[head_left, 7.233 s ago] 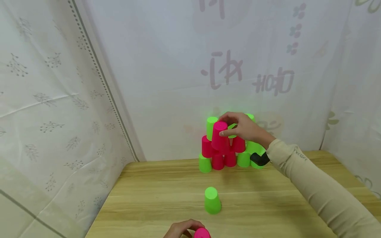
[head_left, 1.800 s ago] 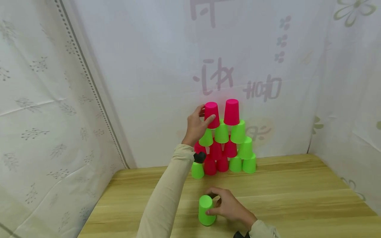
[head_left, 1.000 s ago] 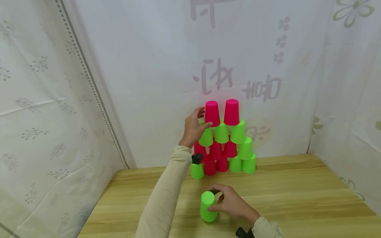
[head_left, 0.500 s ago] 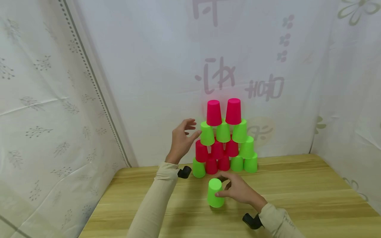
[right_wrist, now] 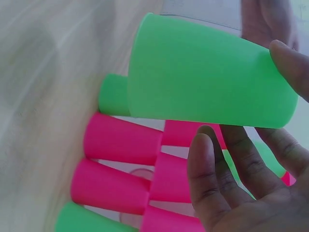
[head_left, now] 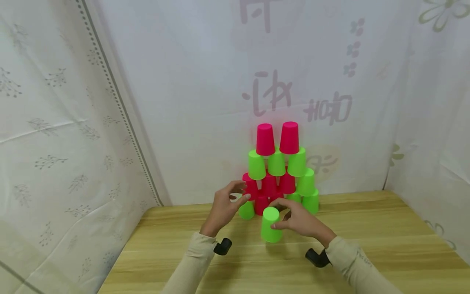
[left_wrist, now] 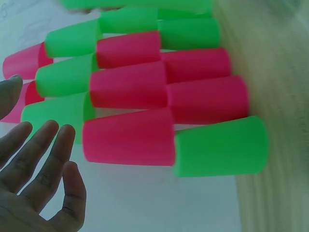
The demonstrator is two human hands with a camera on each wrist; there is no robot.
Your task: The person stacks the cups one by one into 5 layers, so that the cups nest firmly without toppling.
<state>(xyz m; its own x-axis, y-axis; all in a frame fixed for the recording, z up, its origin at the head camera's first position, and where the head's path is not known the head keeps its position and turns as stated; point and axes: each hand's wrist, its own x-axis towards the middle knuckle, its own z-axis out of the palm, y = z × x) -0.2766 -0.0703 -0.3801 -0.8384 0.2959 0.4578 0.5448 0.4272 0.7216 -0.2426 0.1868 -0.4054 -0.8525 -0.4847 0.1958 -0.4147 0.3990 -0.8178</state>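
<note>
My right hand (head_left: 302,220) pinches an upside-down green cup (head_left: 271,228) by its sides, thumb on the near side, in front of a tiered stack of cups. The right wrist view shows that green cup (right_wrist: 207,77) large, held near its narrow end. My left hand (head_left: 225,206) holds nothing; its fingers spread loosely beside the stack's lower left. In the left wrist view those fingers (left_wrist: 50,159) are apart from the cups. Two pink cups, one at left (head_left: 265,139) and one at right (head_left: 289,138), stand side by side on top, above a row of three green cups (head_left: 276,164).
Below come a row of pink cups (head_left: 269,185) with a green cup (head_left: 305,182) at its right end, then a mixed bottom row, partly hidden by my right hand. The stack stands at the back of the wooden table (head_left: 176,245), against a white printed curtain (head_left: 198,102).
My left hand has let go of the top left pink cup and moved down and left. The right hand has lifted the green cup off the table and carried it forward towards the stack.
</note>
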